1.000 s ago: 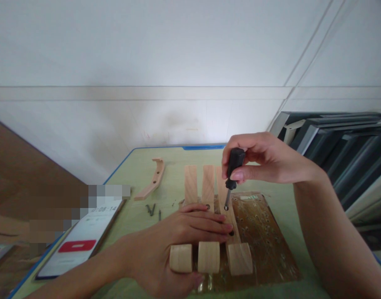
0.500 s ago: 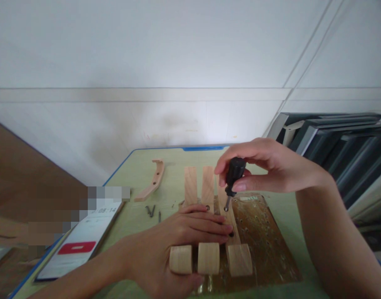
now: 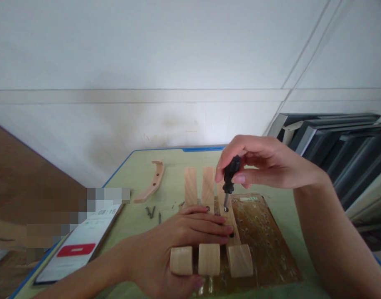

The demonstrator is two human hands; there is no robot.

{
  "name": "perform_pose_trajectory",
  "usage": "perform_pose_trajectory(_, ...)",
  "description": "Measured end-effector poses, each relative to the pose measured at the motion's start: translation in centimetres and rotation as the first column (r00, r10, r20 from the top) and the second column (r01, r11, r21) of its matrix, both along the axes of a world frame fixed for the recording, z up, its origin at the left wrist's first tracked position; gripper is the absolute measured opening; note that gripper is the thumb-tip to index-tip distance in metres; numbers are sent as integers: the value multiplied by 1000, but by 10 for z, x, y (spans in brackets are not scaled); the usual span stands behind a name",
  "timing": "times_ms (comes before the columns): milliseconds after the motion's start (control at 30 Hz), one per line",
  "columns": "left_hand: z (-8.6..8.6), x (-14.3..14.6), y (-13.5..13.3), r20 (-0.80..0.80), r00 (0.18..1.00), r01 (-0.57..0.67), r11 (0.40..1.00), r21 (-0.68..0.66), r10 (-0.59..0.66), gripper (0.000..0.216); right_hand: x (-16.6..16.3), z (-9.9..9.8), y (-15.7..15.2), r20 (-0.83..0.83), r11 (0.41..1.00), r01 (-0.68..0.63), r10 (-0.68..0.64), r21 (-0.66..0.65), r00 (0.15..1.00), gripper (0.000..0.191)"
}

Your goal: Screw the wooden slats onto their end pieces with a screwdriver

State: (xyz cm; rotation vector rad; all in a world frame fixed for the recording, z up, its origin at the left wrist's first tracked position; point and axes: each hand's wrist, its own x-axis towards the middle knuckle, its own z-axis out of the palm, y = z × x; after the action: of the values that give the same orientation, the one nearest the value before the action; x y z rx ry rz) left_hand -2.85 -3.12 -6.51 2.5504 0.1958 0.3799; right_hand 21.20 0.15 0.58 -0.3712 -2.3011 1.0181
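My right hand (image 3: 262,164) pinches a small black-handled screwdriver (image 3: 231,170) between thumb and fingers. Its tip meets a screw (image 3: 225,209) in the upper hole of the rightmost wooden hook (image 3: 235,236). A lower hole on that hook looks dark. My left hand (image 3: 184,236) lies across three pale wooden hooks side by side, fingers stretched over their shanks and thumb in front of the upturned ends, holding them down. The middle hook (image 3: 208,187) and the left hook (image 3: 190,187) are partly hidden by this hand. Beneath them is a worn brown board (image 3: 265,245).
Another wooden hook (image 3: 155,178) with two holes lies at the back left. Several loose screws (image 3: 150,212) rest near my left hand. A phone (image 3: 81,243) with a lit screen is on the left of the green table (image 3: 174,158). Dark panels (image 3: 343,141) lean at the right.
The screwdriver has turned and leans slightly differently, its handle shifted a little left with my right hand. My left hand and the hooks stay in place.
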Motion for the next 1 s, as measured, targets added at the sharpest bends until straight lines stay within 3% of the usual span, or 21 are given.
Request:
perform_pose_trajectory(100,0,0,0,12,1000,0,1000,6,0,62,4,2,1,-11,993,-47,46,-104,999,23)
perform_pose_trajectory(200,0,0,0,10,1000,2,1000,-1,-2,63,5,3,1,-25,991,-63,61,-121,998,25)
perform_pose_trajectory(700,0,0,-1,-11,1000,-18,999,-31,18,63,-1,-9,9,-123,997,44,-52,-62,991,21)
perform_pose_trajectory(1000,-2,0,0,18,1000,0,1000,-12,1,62,-9,-12,13,-161,992,115,-106,47,981,24)
